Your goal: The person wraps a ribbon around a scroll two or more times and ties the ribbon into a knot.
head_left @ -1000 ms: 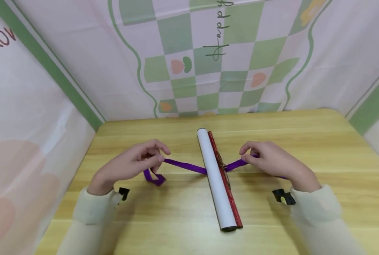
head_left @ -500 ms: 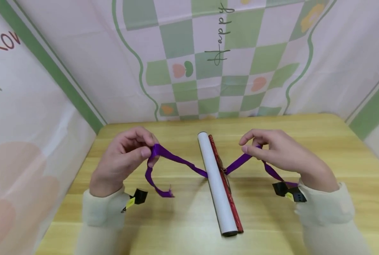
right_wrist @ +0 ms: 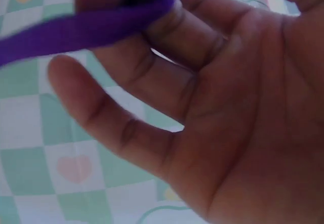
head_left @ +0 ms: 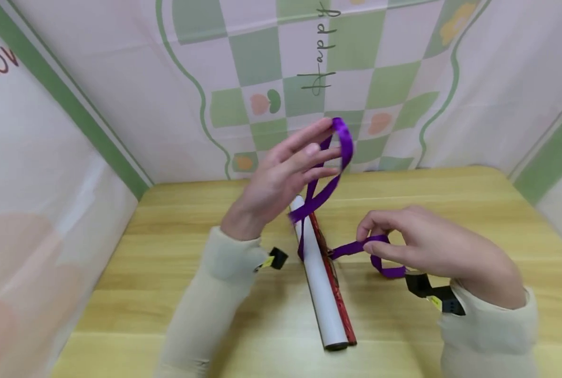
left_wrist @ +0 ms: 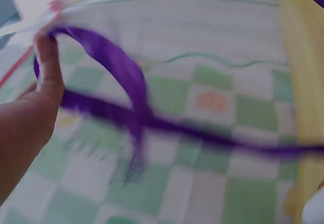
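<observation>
A white tube [head_left: 320,294] and a thinner dark-red patterned rod [head_left: 340,302] lie side by side on the wooden table. From both sides of the pair runs a purple ribbon [head_left: 346,142]; whether it passes beneath them is hidden. My left hand [head_left: 278,181] is raised above the tube's far end, fingers mostly straight, with the ribbon looped over the fingertips and its loose end hanging. In the left wrist view the ribbon [left_wrist: 109,57] is blurred. To the right of the rod, my right hand [head_left: 427,241] pinches the other ribbon length between thumb and fingers, its tail curling below.
Thin brown cord [head_left: 327,247] lies along the rod near its middle. The wooden table [head_left: 144,294] ends at a printed cloth backdrop [head_left: 255,58] with green checks. More cloth hangs at the left and right.
My left hand has swung right and up from the left side, lifting its ribbon length into a loop over the tube. My right hand still pinches its length and has dipped slightly.
</observation>
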### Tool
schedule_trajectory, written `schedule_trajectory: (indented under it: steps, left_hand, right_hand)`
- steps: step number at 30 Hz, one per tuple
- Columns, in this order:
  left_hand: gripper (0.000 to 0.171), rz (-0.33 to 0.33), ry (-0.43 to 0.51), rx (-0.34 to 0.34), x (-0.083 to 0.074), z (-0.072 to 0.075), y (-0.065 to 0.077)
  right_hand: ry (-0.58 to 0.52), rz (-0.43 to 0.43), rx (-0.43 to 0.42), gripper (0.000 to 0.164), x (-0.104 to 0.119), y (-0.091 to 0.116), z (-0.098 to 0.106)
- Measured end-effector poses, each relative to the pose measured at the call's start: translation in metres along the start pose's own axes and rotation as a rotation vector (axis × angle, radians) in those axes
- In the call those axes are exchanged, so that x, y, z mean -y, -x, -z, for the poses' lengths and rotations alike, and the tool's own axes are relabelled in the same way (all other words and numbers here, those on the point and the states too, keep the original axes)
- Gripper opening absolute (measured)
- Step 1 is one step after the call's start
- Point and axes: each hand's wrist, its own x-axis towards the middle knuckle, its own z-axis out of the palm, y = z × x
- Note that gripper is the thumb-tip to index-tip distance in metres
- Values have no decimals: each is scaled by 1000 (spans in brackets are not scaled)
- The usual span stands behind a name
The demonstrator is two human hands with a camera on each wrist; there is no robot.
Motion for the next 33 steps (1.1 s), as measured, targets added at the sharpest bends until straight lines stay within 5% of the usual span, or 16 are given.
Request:
schedule_trajectory:
  steps: [7,13,17,19,21,24,28,33]
  left_hand:
    - [62,270,-106,87,46,-26,-43]
    - [57,501,-290,345,82,-32,-46]
    - [37,558,-650,503,96,-30,-39]
    - [38,547,-868,496,97,-27,-33]
    - [44,527,-968,444,95,-22,-26]
    - [52,474,-809,350,88,-13,-13]
    - [41,383,-528,321,78,2,2]
    - [15,329,-456,251,74,10,12]
  right_hand:
    - [29,-6,-42,17,5,11,-1]
    - [60,-44,-86,20,4,17,2]
    - [93,-46,-103,23,3,18,4]
    - [108,-56,-112,24,3,18,4]
    - [107,-59,-121,24,2,17,4]
    - [102,-81,-138,22,2,12,5]
    - [121,-125,-174,18,3,3,7]
    - [95,-169,-185,15,3,-6,7]
